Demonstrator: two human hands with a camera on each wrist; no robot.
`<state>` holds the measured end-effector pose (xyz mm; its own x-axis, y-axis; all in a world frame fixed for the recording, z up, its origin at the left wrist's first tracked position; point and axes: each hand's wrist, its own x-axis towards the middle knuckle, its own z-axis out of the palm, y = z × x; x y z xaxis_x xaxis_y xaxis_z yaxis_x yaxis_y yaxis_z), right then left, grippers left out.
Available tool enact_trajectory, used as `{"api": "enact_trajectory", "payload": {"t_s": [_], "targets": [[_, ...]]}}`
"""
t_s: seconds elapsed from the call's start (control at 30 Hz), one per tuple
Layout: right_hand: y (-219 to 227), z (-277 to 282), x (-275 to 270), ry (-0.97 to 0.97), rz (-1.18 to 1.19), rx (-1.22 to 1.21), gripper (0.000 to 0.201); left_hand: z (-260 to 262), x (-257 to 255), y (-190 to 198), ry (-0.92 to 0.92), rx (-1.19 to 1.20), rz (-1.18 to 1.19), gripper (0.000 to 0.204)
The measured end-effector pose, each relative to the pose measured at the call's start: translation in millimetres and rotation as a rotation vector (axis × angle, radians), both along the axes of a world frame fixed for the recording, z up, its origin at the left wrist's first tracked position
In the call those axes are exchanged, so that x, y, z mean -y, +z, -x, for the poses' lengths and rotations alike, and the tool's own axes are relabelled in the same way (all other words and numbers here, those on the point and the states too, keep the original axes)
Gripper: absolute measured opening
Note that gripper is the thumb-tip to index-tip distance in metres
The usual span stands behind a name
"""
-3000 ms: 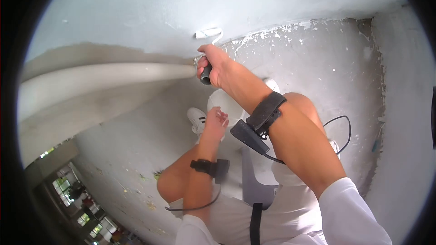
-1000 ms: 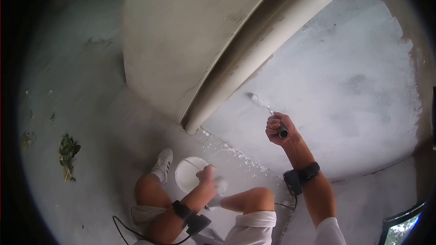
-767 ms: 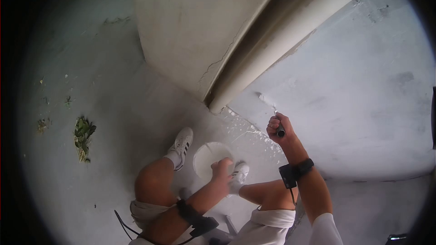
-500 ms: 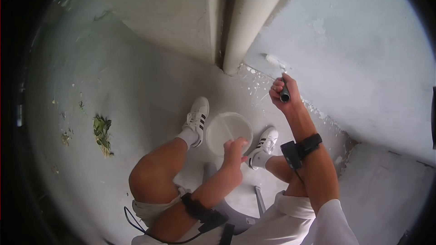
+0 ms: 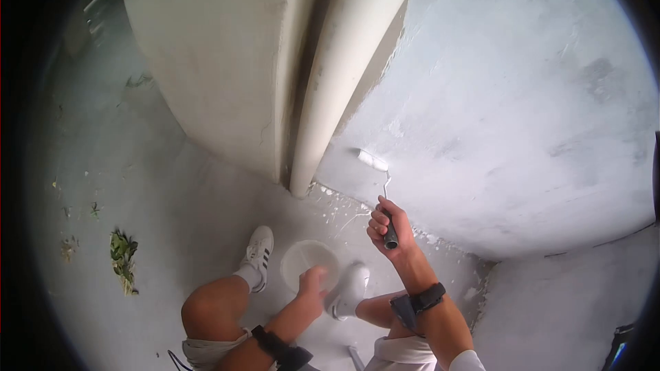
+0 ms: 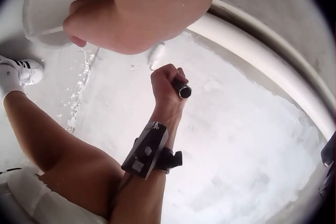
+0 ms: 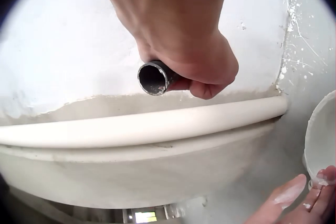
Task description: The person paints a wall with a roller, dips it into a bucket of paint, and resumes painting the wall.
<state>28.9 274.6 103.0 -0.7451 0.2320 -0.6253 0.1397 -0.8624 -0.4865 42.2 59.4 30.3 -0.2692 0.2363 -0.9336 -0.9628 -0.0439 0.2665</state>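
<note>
In the head view my right hand (image 5: 392, 230) grips the dark tubular handle (image 5: 391, 239) of a small paint roller. Its white roller sleeve (image 5: 373, 160) lies against the pale wall (image 5: 495, 117), just right of the pipe's foot. The handle's hollow end (image 7: 153, 78) faces the right wrist camera. My left hand (image 5: 313, 283) hovers by a white bucket (image 5: 292, 255), overlapping its near rim. White paint marks its thumb and fingers (image 7: 287, 195), which are loosely bent and apart with nothing seen between them. A thin pale strip crosses the bucket.
A thick pale pipe (image 5: 337, 69) runs down the corner beside a column (image 5: 213, 62). Paint spatters (image 5: 337, 199) line the floor at the wall's foot. White shoes (image 5: 258, 254) flank the bucket. Wilted leaves (image 5: 124, 257) lie on the floor at left.
The head view has swung round, shifting the pipe and wall in frame. My right hand keeps its grip on the paint roller, which stays low on the wall. My left hand remains near the bucket.
</note>
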Motion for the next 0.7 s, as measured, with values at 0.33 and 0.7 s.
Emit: {"api": "enact_trajectory", "payload": {"t_s": [0.33, 0.7], "targets": [[220.2, -27.5, 12.3, 0.030, -0.186, -0.167, 0.033, -17.7, 104.0, 83.4, -1.985, -2.554, 1.079, 0.018], [301.3, -20.6, 36.3, 0.060, -0.490, -0.200, 0.030, -21.3, 113.9, 64.8, -2.087, -2.587, 1.166, 0.022]]}}
